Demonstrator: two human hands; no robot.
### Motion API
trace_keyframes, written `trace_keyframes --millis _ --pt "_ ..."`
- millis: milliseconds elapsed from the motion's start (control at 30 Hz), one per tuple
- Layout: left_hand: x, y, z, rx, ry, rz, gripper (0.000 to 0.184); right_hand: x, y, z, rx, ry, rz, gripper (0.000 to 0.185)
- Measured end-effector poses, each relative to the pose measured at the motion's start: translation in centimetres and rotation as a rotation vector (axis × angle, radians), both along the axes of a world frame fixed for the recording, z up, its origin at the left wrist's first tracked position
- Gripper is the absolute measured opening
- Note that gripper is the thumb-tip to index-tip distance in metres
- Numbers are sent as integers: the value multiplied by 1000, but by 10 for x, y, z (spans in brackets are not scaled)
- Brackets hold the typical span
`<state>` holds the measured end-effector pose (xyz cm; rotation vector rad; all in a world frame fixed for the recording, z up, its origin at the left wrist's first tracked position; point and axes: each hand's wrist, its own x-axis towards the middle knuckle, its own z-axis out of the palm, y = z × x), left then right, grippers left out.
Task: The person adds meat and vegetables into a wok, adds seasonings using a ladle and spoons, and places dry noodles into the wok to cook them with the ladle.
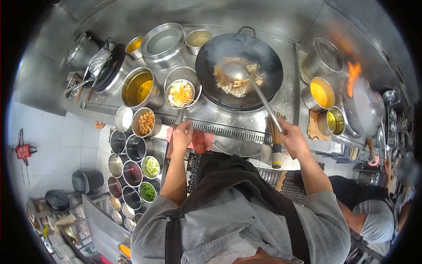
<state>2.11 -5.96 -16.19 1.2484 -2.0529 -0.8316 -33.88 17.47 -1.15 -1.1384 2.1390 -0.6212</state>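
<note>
My right hand (293,140) is wrapped round the handle of a long metal ladle (265,100). The ladle's bowl rests in noodles (237,88) inside a large black wok (272,66), from which steam rises. My left hand (182,135) is closed round the handle of a strainer (179,116) at the front edge of the stove. Sliced vegetables (181,93) lie in the strainer's round basket, over a metal pot. A red cloth (200,141) hangs just right of my left hand.
Pots of yellow oil (137,88) and sauce (322,93) flank the wok. Ingredient tins (132,172) stand at lower left. A bamboo brush (276,145) lies near my right hand. At right, flames (353,77) rise by another wok, and a co-worker (373,215) stands there.
</note>
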Motion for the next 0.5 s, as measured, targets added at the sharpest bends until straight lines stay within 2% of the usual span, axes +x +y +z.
trace_keyframes --millis 33,67,133,267,300,367,467,500 --pt "0 -2 4 -18 -124 8 27 6 9 -7 -9 50 30 60" --pt "-4 -4 7 -25 -114 -11 27 11 17 -9 -15 59 11 60" --pt "-9 -12 13 -48 -99 -36 27 25 29 -12 -51 255 102 61" --pt "-12 -17 49 -16 -32 -117 29 55 64 0 -222 327 90 59" --pt "-6 -19 49 -27 -15 -141 30 69 70 23 -181 257 56 58" --pt "11 -12 55 -7 3 -133 30 82 87 23 -133 227 23 58" --pt "42 2 42 41 49 -123 29 76 89 -9 -79 253 50 66" --pt "54 10 32 71 58 -129 29 69 84 -30 -31 363 57 67"
